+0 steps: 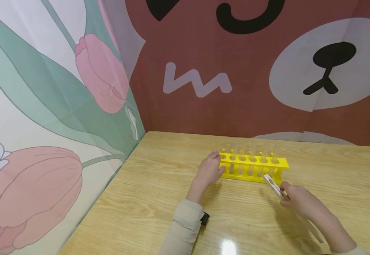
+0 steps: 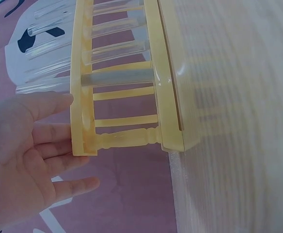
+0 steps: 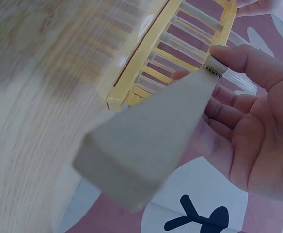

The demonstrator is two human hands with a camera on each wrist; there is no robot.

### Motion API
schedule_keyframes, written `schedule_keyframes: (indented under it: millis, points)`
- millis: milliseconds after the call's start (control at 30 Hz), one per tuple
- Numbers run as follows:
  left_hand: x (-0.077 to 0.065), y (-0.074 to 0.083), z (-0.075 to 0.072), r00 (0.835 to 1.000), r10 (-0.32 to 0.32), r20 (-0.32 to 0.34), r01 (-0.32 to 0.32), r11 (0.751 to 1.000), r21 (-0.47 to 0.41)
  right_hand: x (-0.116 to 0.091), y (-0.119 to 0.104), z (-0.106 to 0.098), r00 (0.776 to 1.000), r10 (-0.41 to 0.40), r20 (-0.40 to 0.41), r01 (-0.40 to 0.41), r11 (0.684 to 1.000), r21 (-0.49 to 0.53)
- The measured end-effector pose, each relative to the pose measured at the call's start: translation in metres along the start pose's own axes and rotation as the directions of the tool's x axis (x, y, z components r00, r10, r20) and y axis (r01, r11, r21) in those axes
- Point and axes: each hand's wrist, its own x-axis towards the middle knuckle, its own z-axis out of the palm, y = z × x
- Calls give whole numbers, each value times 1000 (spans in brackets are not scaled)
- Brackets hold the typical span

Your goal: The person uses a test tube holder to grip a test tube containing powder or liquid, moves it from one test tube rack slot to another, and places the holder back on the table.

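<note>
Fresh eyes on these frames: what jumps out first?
The huge cartoon bear on the backdrop behind the table. Then the bright yellow rack of clear tubes on the tabletop, left hand at its left end. Near its right end, the right hand holds a wooden clamp.

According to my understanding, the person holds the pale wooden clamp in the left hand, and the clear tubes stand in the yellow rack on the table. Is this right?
Not quite: the pale wooden clamp is in the right hand, not the left hand, as the head view shows. The clear tubes do stand in the yellow rack on the table.
</note>
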Motion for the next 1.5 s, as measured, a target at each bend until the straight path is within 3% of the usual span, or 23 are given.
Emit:
schedule_keyframes:
  millis: [500, 767, 1000, 1500]
  points:
    - [0, 1, -3, 999, 24, -36, -23, 1000, 16, 0, -4, 0, 1000, -7, 10, 7, 1000, 18]
    - [0, 2, -3, 1000, 14, -13, -14, 1000, 1, -2, -5, 0, 1000, -2, 15, 2, 1000, 31]
    - [1, 0, 1, 1000, -7, -10, 8, 1000, 16, -2, -6, -1, 1000, -28, -14, 28, 999, 16]
    - [1, 2, 1, 998, 31, -45, -30, 999, 37, -1, -3, 2, 996, -52, -72, 53, 998, 18]
